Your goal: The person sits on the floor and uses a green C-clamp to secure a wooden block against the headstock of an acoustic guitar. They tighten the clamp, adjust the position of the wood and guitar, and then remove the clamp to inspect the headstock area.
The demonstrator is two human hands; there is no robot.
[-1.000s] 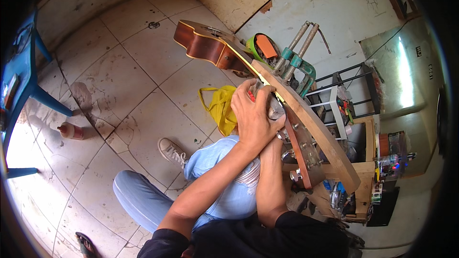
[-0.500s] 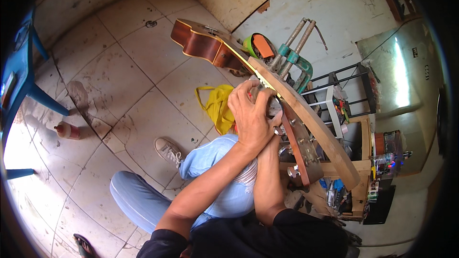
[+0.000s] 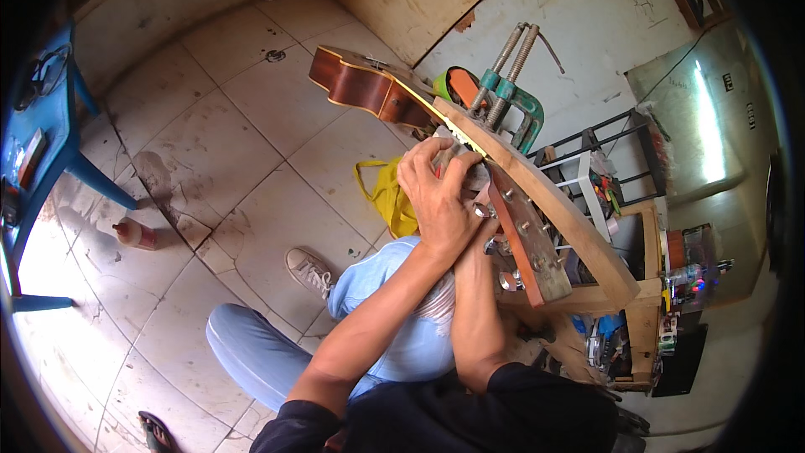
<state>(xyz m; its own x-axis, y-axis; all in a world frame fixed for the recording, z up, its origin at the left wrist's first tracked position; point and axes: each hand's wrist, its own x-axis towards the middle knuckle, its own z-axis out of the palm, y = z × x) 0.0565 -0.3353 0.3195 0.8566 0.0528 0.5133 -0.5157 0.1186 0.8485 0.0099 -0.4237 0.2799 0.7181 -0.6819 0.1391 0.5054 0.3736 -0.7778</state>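
A brown guitar lies slantwise ahead of me, its body away and its headstock with metal tuners close by. Along the neck runs a yellow strip, beside a long wooden bar. My left hand bends over the neck near the headstock. Its fingers and thumb are curled at the neck's edge, closed round something small and greyish that I cannot make out. Crossing beneath the left wrist, my right forearm reaches the same spot. Most of my right hand is hidden there, its fingers out of sight.
Green screw clamps stand beyond the bar. A yellow bag lies on the tiled floor. At left are a blue plastic stool and a small bottle. A wooden shelf with tools stands at right.
The whole view has shifted slightly, with floor items sitting further right. Both hands stay at the same part of the neck, with the left fingers only slightly moved.
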